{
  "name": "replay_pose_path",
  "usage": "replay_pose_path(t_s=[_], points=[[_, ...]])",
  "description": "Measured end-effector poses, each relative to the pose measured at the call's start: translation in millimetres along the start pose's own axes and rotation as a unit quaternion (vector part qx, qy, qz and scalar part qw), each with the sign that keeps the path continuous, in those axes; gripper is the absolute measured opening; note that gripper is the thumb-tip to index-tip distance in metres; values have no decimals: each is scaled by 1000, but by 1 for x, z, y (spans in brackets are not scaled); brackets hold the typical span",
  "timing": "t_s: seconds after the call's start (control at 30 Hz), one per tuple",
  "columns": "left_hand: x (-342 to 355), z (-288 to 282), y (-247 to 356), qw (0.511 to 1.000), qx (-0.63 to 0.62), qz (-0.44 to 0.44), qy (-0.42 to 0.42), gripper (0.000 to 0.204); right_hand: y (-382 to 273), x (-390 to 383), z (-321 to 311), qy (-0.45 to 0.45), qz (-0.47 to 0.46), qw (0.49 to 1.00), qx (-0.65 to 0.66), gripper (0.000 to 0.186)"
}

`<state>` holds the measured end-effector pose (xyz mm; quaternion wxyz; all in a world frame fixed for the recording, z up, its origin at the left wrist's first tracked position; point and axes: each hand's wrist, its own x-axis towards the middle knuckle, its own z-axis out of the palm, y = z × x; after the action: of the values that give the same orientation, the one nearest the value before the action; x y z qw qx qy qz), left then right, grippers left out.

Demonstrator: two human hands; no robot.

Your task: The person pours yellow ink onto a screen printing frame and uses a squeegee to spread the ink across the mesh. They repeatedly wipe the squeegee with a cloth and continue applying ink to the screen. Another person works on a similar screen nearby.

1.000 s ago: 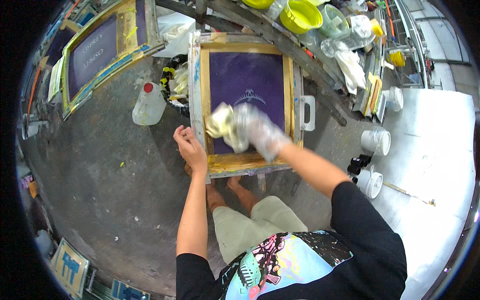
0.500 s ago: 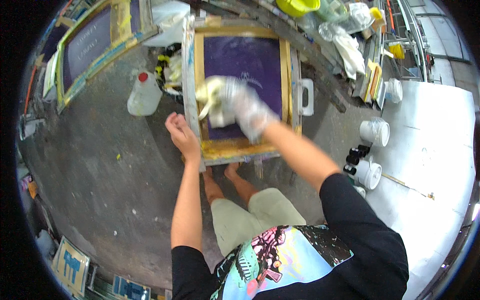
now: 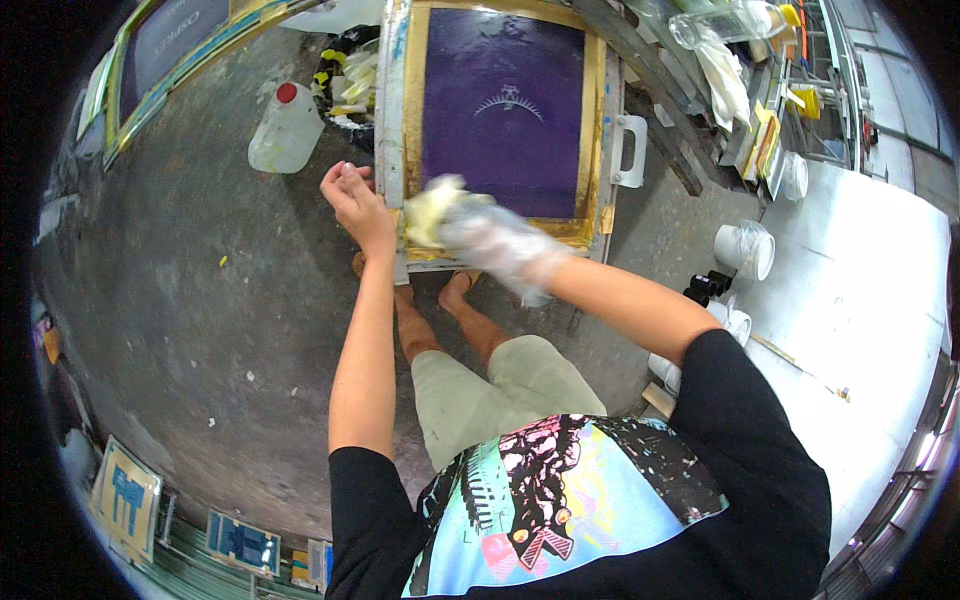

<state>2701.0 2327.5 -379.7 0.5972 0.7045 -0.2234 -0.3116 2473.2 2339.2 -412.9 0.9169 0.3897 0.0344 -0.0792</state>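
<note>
In front of me is a screen-printing frame (image 3: 392,120) with dark purple mesh (image 3: 500,165) and a small pale design (image 3: 508,102) on it. My right hand (image 3: 495,242), in a clear plastic glove and smeared by motion, is closed on a pale yellow rag (image 3: 435,210). The rag is over the near left corner of the screen; whether it presses on the mesh I cannot tell. My bare left hand (image 3: 358,212) is beside the frame's left rail, fingers curled in and no object showing in them.
Left of the frame, a translucent jug (image 3: 285,135) with a red cap stands on the floor by a black bag (image 3: 355,75) of pale scraps. A white handle (image 3: 630,152) shows at the right rail. White buckets (image 3: 743,250) line a white sheet (image 3: 850,300). Another screen (image 3: 170,60) leans far left.
The rag and my right hand have moved from the middle of the mesh toward its near left corner, uncovering the pale design. My left hand stays by the left rail. The view has shifted.
</note>
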Motion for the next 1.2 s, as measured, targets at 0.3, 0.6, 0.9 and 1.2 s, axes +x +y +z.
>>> replay_pose_path(t_s=[0.3, 0.6, 0.9, 1.2], points=[[1, -10, -6, 998, 38, 43, 13, 35, 52, -108, 144, -344, -25, -96, 934, 38], [1, -10, -10, 999, 21, 32, 10, 36, -12, 19, 138, -232, 318, -505, 768, 18], [1, -5, -16, 997, 42, 62, 12, 34, -8, -57, 217, -366, 240, 25, 899, 27], [-1, -7, -4, 997, 49, 61, 8, 32, 77, -77, 274, -374, 433, -67, 817, 19]])
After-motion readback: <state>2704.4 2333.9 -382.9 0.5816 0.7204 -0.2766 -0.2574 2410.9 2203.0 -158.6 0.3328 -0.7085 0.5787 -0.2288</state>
